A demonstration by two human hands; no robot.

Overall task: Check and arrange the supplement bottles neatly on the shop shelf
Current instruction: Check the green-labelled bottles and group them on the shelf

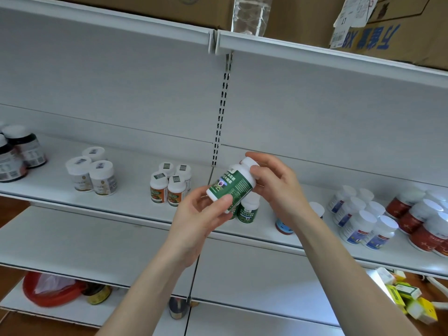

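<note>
Bottle (232,187) with green label, tilted, gripped at base by left hand (203,221) and at cap by right hand (278,187), above white shelf (133,197).

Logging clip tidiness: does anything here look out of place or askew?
Yes: the small cartons at lower right, below the bottle shelf, lie heaped at mixed angles rather than stacked.
</note>
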